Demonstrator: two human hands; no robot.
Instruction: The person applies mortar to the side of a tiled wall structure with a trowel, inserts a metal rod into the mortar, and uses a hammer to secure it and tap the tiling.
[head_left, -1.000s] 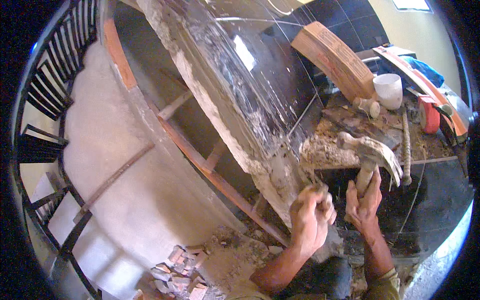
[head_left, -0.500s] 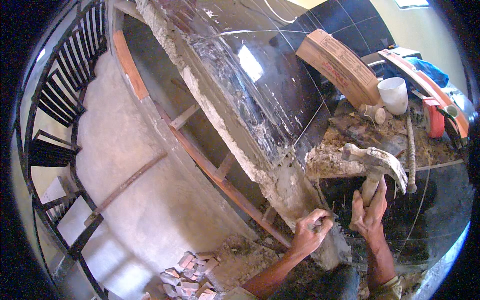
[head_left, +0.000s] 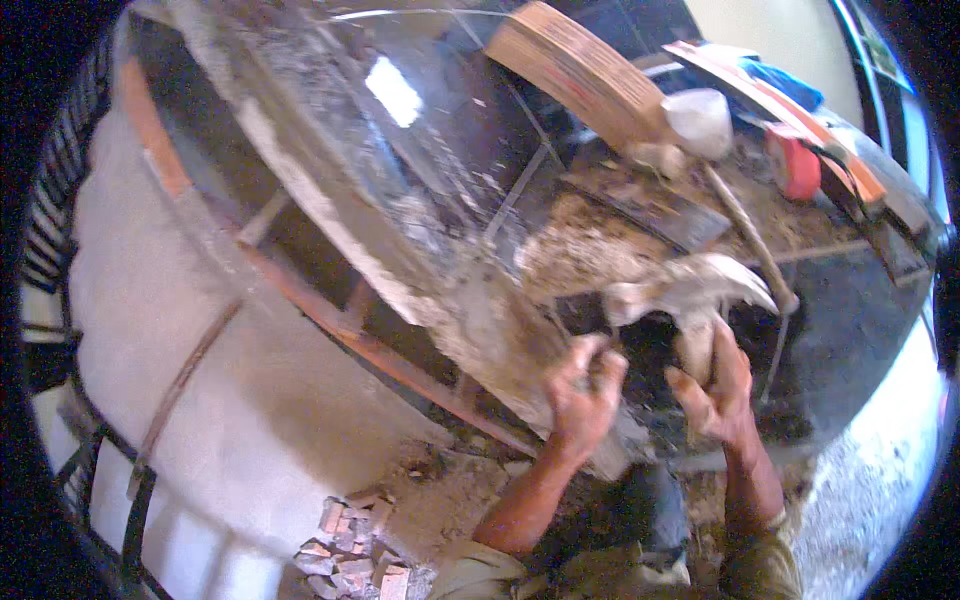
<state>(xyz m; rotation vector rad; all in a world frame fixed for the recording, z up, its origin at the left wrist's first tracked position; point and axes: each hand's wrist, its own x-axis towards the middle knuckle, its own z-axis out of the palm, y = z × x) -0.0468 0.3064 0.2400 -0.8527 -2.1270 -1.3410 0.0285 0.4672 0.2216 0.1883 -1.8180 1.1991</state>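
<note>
My right hand [head_left: 722, 392] is wrapped round the upper handle of a claw hammer [head_left: 692, 290], with the head raised above the fist. The hammer's head and handle are coated in pale dust. To its left, my left hand [head_left: 585, 398] is closed at the broken end of a rough cement ledge [head_left: 500, 310]. Its fingers curl together, and what lies in them, if anything, is too small and blurred to name. Both hands are in front of a dark tiled face [head_left: 830, 345] below a dirty, chipped counter top [head_left: 590, 240].
A cardboard box [head_left: 580, 75], a white cup [head_left: 698, 122], a red rounded object [head_left: 793, 162], a long orange piece [head_left: 845, 165] and a dusty rod [head_left: 745, 225] lie on the counter. Broken bricks [head_left: 350, 540] are heaped below. A dark railing [head_left: 60, 220] stands far left.
My view has swung, so the surroundings slide left and up. The hammer has come up with its head more level. My left hand stays closed near the ledge.
</note>
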